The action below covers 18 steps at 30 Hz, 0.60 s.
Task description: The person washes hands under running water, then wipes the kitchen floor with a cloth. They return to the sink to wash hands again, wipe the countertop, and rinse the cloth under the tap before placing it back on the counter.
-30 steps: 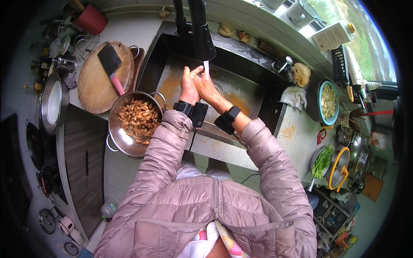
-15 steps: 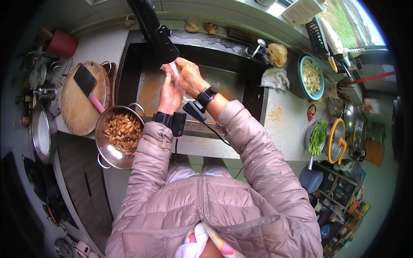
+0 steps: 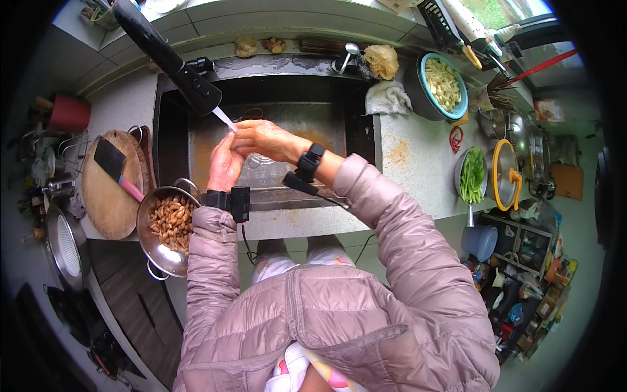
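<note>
Because right hand [image 3: 269,140] presses against left hand [image 3: 225,164] under water stream [image 3: 224,118], cannot tell whether either grip is wide or narrow. Tap [image 3: 196,88] just beyond grips, sink [image 3: 307,123] below. For good rinsing, better turn both slowly.

No lettering, number or sign can be read. Any print on the packages [image 3: 547,306] crowded at the lower right is rendered too small to be deciphered; the pale container [image 3: 396,4] is cropped by the upper edge.
</note>
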Available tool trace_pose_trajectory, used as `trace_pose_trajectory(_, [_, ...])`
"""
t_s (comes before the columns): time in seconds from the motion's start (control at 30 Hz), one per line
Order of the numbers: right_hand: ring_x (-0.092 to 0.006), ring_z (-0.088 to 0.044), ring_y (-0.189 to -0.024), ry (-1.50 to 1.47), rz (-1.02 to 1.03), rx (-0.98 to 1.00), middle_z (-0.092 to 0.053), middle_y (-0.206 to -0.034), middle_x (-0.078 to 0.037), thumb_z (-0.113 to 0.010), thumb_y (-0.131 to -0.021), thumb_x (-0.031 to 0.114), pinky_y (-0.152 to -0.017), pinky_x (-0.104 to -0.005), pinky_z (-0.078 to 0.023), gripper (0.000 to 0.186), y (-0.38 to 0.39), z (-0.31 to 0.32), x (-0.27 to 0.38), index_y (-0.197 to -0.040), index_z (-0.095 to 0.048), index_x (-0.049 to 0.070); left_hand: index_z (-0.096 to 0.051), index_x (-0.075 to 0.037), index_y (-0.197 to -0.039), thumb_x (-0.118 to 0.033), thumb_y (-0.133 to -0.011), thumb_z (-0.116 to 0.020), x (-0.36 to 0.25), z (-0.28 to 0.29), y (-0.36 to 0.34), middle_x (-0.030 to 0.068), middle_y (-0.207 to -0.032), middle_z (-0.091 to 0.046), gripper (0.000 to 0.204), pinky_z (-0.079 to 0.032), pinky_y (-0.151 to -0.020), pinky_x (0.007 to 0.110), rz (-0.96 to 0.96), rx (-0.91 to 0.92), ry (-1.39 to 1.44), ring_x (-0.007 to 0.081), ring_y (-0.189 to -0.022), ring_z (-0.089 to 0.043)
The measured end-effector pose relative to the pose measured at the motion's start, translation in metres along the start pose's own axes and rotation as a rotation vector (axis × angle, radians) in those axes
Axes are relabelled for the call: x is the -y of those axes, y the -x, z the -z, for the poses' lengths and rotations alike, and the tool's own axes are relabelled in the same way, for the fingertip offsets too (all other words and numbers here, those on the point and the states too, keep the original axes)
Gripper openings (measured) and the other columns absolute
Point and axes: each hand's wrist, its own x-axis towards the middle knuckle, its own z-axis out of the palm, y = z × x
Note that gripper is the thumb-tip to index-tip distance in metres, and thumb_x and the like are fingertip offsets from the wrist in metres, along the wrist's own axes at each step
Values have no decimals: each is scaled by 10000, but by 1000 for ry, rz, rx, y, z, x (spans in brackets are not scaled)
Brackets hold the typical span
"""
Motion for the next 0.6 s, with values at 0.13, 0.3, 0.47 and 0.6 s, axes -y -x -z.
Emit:
trace_pose_trajectory(0.13, [-148, -600, -1008, 733, 90, -121, -663, -1107, -93, -593, -910, 212, -858, -238, -472, 411, 29, 21, 17, -1230, -585, -46, -654, -57, -1118, -191, -973, -555, -12, -23, 9, 20, -1142, -626, 221, -437, -822, 287, -72, -56, -214, 111, -1038, -551])
trace_pose_trajectory(0.3, [-235, -662, -963, 79, 26, -270, -666, -1069, -149, -570, -957, 203, -857, -329, -535, 294, 26, 18, 28, -1151, -613, -13, -664, -61, -1116, -208, -972, -544, -18, -42, 17, 23, -1122, -656, 238, -416, -823, 284, -198, -97, -395, 104, -1022, -543])
trace_pose_trajectory(0.47, [-260, -663, -889, -354, 21, -158, -653, -958, -167, -561, -942, 93, -803, -375, -572, 160, -20, -11, 24, -995, -618, -47, -647, -51, -1108, -205, -1009, -501, -22, -42, 33, 30, -1117, -633, 234, -409, -896, 306, -396, -152, -181, 114, -1008, -559])
trace_pose_trajectory(0.6, [-258, -652, -790, -218, -26, -98, -663, -852, -156, -565, -952, 186, -748, -411, -554, 239, -34, -21, 18, -874, -650, -23, -643, -56, -1118, -208, -1008, -511, -31, -27, 48, 16, -1143, -620, 230, -389, -904, 322, -401, -161, -284, 111, -1052, -532])
